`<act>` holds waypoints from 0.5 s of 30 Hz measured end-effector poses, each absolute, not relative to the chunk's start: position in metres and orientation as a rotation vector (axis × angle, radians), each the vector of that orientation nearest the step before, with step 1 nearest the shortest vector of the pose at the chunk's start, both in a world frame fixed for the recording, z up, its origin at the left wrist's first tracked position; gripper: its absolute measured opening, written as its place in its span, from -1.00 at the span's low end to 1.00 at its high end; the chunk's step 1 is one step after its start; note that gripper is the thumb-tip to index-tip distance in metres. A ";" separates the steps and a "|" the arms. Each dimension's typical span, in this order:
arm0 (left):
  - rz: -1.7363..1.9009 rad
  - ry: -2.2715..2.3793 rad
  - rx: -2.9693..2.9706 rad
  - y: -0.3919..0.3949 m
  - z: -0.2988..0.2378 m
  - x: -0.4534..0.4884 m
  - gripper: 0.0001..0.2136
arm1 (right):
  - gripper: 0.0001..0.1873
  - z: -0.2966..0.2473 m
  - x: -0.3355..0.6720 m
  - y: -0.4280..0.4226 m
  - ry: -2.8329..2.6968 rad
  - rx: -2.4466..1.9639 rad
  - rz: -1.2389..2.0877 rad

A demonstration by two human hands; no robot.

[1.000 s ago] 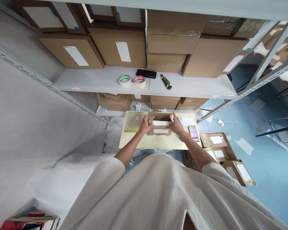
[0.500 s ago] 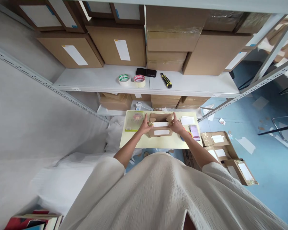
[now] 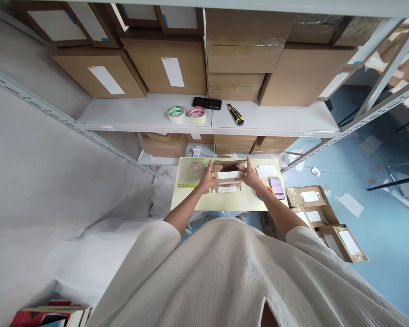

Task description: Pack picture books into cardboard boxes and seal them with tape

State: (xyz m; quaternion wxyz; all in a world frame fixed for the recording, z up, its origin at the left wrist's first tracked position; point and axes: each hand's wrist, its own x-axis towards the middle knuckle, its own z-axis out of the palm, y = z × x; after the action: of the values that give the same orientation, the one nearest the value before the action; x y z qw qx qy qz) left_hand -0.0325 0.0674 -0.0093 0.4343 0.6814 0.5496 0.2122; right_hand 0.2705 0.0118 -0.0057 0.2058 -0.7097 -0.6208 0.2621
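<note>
A small brown cardboard box (image 3: 229,181) with white labels on its near side sits on a pale yellow board (image 3: 191,202). Its top is open and its inside looks dark. My left hand (image 3: 207,178) grips the left end, thumb side raised. At the right end, my right hand (image 3: 249,176) holds the box in the same way. Left of the box lies a clear, green-edged packet (image 3: 190,172). Beside my right hand are a white card (image 3: 266,170), a phone with a lit screen (image 3: 276,187) and a colourful ring-shaped item partly hidden by my forearm.
Above the board, a metal shelf (image 3: 129,113) bears two tape rolls (image 3: 176,113), a black phone (image 3: 207,103), a yellow-black utility knife (image 3: 235,114) and several cardboard boxes (image 3: 170,68). Opened cartons (image 3: 316,213) and paper scraps lie on the blue floor at right.
The box's near wall or flap has folded and tilted between my hands, so its labels sit differently. Both hands keep their hold at the ends and have barely shifted.
</note>
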 end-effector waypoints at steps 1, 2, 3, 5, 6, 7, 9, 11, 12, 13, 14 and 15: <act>0.509 1.377 1.697 0.065 -0.010 -0.033 0.20 | 0.28 -0.007 0.269 0.011 -1.728 -1.971 0.759; 0.491 1.386 1.696 0.063 -0.010 -0.033 0.21 | 0.26 -0.009 0.268 0.009 -1.732 -1.966 0.782; 0.475 1.396 1.694 0.062 -0.011 -0.034 0.20 | 0.23 -0.010 0.268 0.008 -1.737 -1.963 0.797; 0.450 1.417 1.695 0.060 -0.011 -0.035 0.15 | 0.16 -0.013 0.268 0.006 -1.734 -1.966 0.807; 0.441 1.428 1.696 0.060 -0.011 -0.035 0.12 | 0.12 -0.014 0.268 0.006 -1.723 -1.969 0.806; 0.437 1.437 1.699 0.061 -0.011 -0.035 0.09 | 0.06 -0.015 0.268 0.005 -1.711 -1.975 0.806; 0.437 1.444 1.706 0.064 -0.011 -0.033 0.01 | -0.07 -0.017 0.269 0.005 -1.698 -1.996 0.804; 0.425 1.444 1.713 0.067 -0.011 -0.032 -0.09 | -0.19 -0.020 0.270 0.004 -1.715 -2.015 0.791; 0.411 1.444 1.717 0.069 -0.011 -0.031 -0.13 | -0.23 -0.021 0.270 0.004 -1.732 -2.019 0.780; 0.389 1.449 1.725 0.069 -0.012 -0.030 -0.17 | -0.27 -0.022 0.269 0.003 -1.749 -2.020 0.766; 0.365 1.462 1.741 0.068 -0.012 -0.028 -0.20 | -0.30 -0.023 0.268 0.002 -1.764 -2.022 0.750; 0.345 1.482 1.775 0.066 -0.013 -0.027 -0.23 | -0.31 -0.024 0.267 0.001 -1.778 -2.027 0.734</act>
State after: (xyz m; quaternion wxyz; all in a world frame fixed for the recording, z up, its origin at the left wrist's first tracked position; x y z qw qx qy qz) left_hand -0.0270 0.0665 -0.0126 0.3910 0.6988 0.5833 0.1360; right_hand 0.2674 0.0009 -0.0244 0.1726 -0.7145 -0.6267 0.2586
